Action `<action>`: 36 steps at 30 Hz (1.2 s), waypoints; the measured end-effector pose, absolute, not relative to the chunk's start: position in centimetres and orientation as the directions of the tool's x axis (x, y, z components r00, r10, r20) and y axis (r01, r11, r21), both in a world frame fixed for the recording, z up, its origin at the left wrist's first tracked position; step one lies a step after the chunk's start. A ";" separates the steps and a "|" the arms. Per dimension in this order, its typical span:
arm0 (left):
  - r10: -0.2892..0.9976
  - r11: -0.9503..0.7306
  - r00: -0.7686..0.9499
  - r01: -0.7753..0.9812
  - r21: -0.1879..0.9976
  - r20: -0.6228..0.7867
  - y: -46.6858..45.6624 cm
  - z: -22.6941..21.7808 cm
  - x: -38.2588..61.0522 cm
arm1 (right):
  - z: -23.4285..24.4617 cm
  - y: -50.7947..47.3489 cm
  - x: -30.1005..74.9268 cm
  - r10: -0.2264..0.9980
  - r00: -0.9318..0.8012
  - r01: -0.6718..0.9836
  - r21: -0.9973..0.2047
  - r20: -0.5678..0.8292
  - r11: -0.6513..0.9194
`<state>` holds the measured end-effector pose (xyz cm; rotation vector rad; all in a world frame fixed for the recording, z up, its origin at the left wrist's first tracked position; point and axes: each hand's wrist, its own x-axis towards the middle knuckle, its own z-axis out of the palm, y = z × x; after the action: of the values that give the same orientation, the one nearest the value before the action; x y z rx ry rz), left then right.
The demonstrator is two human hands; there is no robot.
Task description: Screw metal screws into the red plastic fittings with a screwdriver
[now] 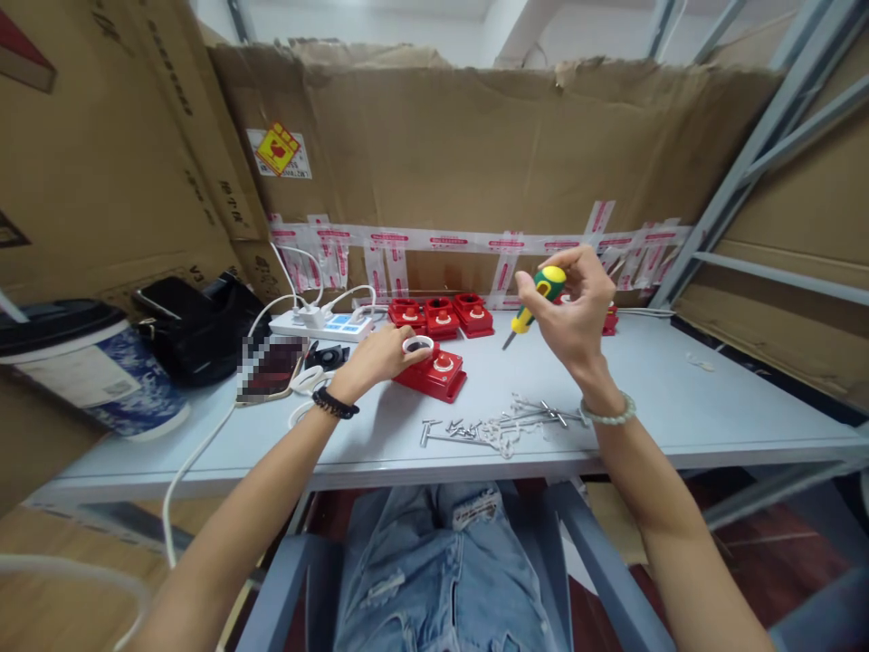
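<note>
My right hand [574, 308] is raised above the table, fingers closed round a yellow and green screwdriver [536, 303] whose tip points down and left. My left hand [380, 356] rests on the table and pinches a white ring [417, 344] at the left end of a red part [434, 371] with a white-ringed button. A heap of metal screws and long bolts [502, 426] lies on the table near the front edge, between my arms.
Several more red parts [441, 317] stand in a row at the back. A white power strip [326, 324] with cables, a black bag [196, 330], a phone [268, 367] and a lidded bucket [81, 362] lie to the left. Cardboard walls surround the grey table [679, 398].
</note>
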<state>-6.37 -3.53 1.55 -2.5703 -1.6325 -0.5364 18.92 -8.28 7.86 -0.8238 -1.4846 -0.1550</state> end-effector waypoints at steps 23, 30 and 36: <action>0.771 -0.629 0.553 0.738 0.245 0.316 -1.8 0.2 -3.5 | 2.7 -10.1 24.7 0.857 -0.513 0.852 -0.147 -0.043 0.502; 0.655 -0.753 0.662 0.536 0.381 0.364 -3.1 1.2 -4.8 | 5.7 -10.1 24.3 0.887 -0.444 0.894 0.006 0.125 0.447; 0.612 -0.780 0.603 0.352 0.517 0.512 -4.2 2.1 -0.5 | 8.7 -9.2 21.2 0.829 -0.470 0.878 0.066 0.302 0.473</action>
<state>-0.46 -4.20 2.09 -3.1326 -0.9839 -1.2523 21.19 -9.22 8.71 -1.4712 -2.4930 -0.3125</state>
